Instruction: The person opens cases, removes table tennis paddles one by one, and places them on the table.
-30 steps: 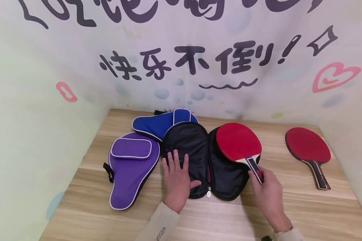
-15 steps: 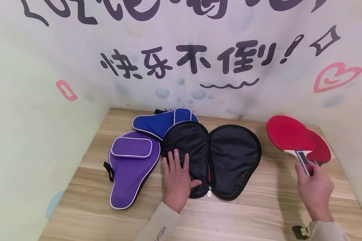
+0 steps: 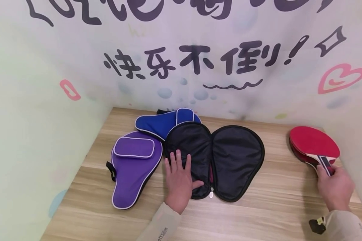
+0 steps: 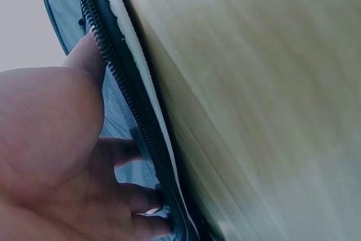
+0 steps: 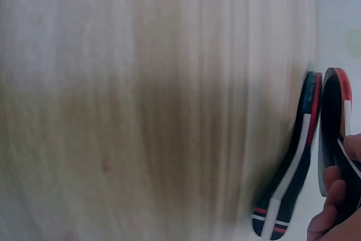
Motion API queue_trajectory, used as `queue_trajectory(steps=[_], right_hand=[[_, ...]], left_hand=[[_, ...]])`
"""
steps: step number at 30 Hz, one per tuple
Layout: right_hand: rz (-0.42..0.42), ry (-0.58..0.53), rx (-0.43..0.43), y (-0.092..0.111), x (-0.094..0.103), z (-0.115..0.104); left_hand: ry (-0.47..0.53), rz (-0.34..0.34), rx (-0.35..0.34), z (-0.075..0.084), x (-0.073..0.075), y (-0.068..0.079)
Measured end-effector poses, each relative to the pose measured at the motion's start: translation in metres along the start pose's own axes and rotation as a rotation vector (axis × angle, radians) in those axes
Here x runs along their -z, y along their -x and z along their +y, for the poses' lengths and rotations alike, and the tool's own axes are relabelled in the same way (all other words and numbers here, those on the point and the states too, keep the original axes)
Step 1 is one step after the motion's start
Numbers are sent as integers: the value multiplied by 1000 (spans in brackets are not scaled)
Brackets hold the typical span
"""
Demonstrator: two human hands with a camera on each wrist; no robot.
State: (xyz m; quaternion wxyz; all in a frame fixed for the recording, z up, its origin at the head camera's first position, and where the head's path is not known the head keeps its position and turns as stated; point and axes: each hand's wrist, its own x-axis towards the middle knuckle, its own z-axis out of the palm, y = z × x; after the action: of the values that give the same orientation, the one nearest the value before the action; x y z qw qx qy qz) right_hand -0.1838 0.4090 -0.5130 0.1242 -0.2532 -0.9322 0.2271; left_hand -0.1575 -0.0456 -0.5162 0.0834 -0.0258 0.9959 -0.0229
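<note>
My left hand (image 3: 179, 183) lies with fingers spread on the left half of an unzipped black-lined paddle case (image 3: 237, 160). In the left wrist view the case's zipper edge (image 4: 135, 100) runs past the fingers. At the right, my right hand (image 3: 335, 187) grips the handle of a red table tennis paddle (image 3: 315, 142). That paddle overlaps a second red paddle in the head view, hiding most of it. The right wrist view shows the second paddle (image 5: 287, 167) on the table, with the held one (image 5: 339, 100) close beside it and fingers curled round its handle.
A purple paddle case (image 3: 129, 180) with a front pocket lies left of the open case. Behind it a blue paddle case (image 3: 157, 124) is partly covered by the open one. Printed cloth walls (image 3: 181, 93) border the wooden table (image 3: 259, 217) at the back and sides.
My right hand has carried the held paddle from over the open case to the right, above the second paddle, and lowered it. My left hand has stayed on the case.
</note>
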Motion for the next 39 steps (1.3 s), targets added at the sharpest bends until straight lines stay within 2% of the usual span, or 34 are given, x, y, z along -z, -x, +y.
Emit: queue_trajectory(steps=[8, 11, 16, 26, 33, 37, 39], right_hand=[[35, 9, 8, -2, -7, 7], [3, 40, 8, -2, -7, 8], [-100, 94, -21, -2, -6, 12], [-119, 105, 26, 1, -5, 15], [-158, 90, -67, 4, -4, 8], [-118, 66, -148, 4, -3, -8], [-91, 34, -132, 4, -4, -20]], left_hand=[[-6, 1, 3, 1, 0, 0], [-8, 15, 2, 0, 1, 1], [-2, 33, -4, -1, 1, 2], [15, 45, -8, 0, -1, 1], [30, 43, -7, 0, 0, 3], [28, 41, -4, 0, -1, 3], [28, 48, -3, 0, -1, 4]])
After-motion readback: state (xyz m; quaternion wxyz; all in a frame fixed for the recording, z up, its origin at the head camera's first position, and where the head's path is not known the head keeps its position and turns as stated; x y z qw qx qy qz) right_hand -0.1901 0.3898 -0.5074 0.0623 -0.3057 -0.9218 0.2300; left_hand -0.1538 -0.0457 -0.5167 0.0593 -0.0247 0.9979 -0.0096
